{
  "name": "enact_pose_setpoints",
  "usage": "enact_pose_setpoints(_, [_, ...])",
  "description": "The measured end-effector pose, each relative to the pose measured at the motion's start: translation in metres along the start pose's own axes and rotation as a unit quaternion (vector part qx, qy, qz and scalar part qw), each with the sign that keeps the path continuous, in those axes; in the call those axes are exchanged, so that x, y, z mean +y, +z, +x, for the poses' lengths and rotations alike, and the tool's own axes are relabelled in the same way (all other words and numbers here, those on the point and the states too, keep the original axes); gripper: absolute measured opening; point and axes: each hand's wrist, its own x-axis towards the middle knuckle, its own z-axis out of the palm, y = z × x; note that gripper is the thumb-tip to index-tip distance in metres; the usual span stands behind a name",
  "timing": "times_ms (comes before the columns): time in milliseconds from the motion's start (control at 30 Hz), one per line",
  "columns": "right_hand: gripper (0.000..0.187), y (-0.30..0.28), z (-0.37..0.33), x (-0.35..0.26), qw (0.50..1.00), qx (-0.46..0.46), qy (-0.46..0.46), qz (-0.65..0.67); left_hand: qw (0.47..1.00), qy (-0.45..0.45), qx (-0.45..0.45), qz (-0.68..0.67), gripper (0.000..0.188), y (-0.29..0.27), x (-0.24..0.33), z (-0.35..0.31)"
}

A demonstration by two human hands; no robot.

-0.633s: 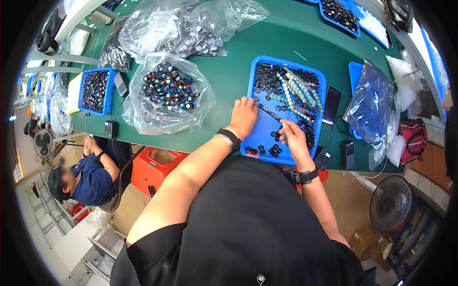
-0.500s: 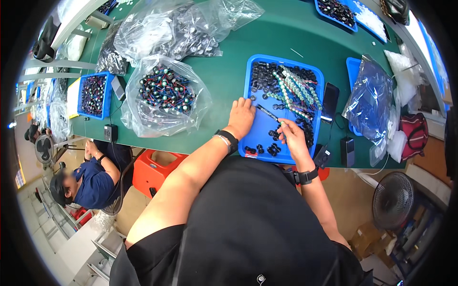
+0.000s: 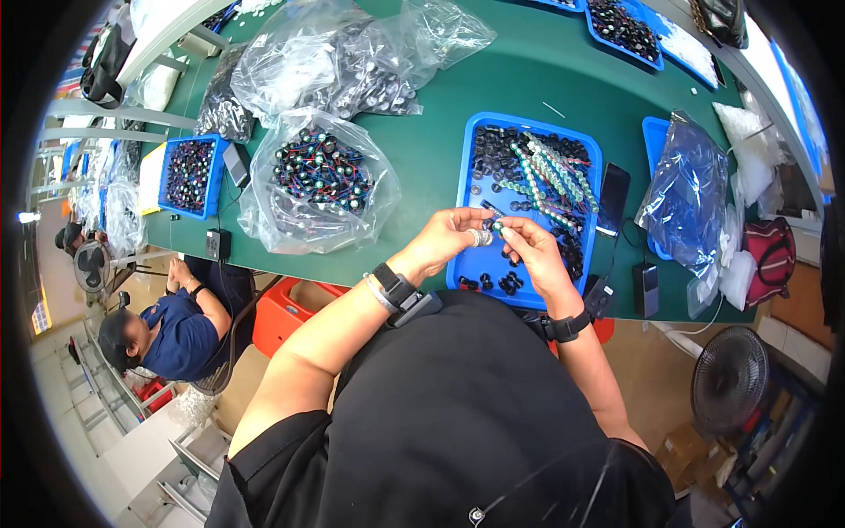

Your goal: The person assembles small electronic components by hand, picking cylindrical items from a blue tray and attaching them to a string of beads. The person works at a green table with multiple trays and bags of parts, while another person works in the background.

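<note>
meeting over the blue tray on the desk, the hands nearly touch: right hand pinching the dark stick, left hand bunched against it, grip unclear; its long axis slants away leftward.

Pieces between left fingers and right fingers: I cannot identify them, too small; the grip hides where they touch. Tray: near rim partly behind the shirt, which itself runs off the bottom edge. Side tray: largely buried under a dark bag; interior mostly hidden. Stool: partly behind the left arm. Co-worker: legs out of sight below the bench. Fan: blades blurred, count not obtained. Far tray: cut by the top edge.
</note>
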Motion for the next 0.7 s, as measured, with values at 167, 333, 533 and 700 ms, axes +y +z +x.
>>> enact_pose_setpoints(167, [0.015,0.004,0.005,0.004,1.0,-0.002,-0.008,-0.022,1.0,0.024,0.009,-0.006,0.044,0.005,0.0,-0.006])
enact_pose_setpoints(333, [0.011,0.005,0.005,0.001,0.999,-0.017,0.004,-0.031,0.999,0.031,0.023,-0.002,0.044,0.004,-0.005,-0.008])
enact_pose_setpoints(533, [0.012,0.008,0.009,0.012,0.989,0.015,0.011,-0.146,0.998,0.0,0.059,-0.001,0.036,0.003,-0.014,-0.001])
enact_pose_setpoints(700, [0.015,0.018,0.002,0.005,0.977,-0.018,-0.001,-0.21,0.994,0.01,0.074,0.078,0.024,-0.001,-0.026,0.005])
